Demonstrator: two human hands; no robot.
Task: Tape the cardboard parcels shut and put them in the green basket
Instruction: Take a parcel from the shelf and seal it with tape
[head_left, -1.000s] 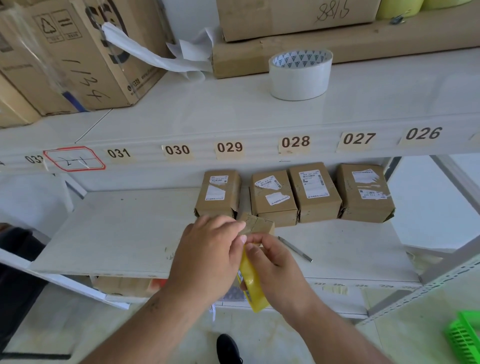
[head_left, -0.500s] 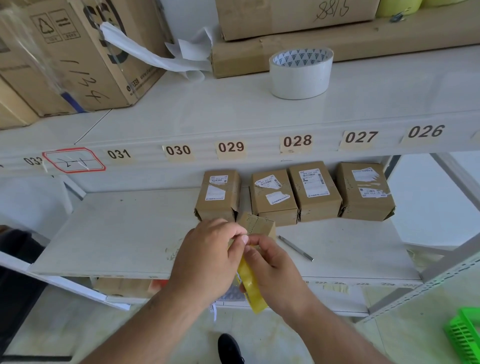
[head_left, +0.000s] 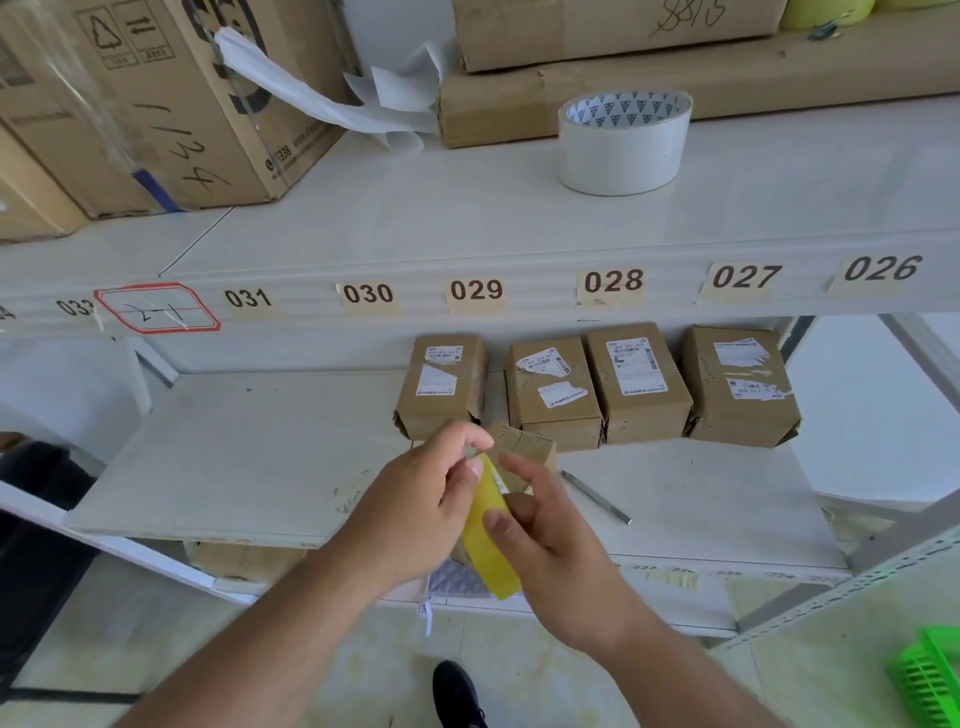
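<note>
Tape roll (head_left: 488, 540), yellow, sits between both hands at the near edge of the lower shelf (head_left: 249, 457). Right hand (head_left: 545, 540) grips the roll w/ thumb on its face; left hand (head_left: 421, 504) pinches at the top of the roll, prob. the loose end, can't see it for sure. Small parcel (head_left: 524, 449) lies on the shelf just beyond the fingers, four more parcels (head_left: 639, 379) in a row farther back. Green basket (head_left: 930, 675) is on the floor, near right, well apart. To do this well: peel the end slowly, keep it flat so it won't fold onto itself, pull enough to span the seam, steady the roll w/ the right hand.
</note>
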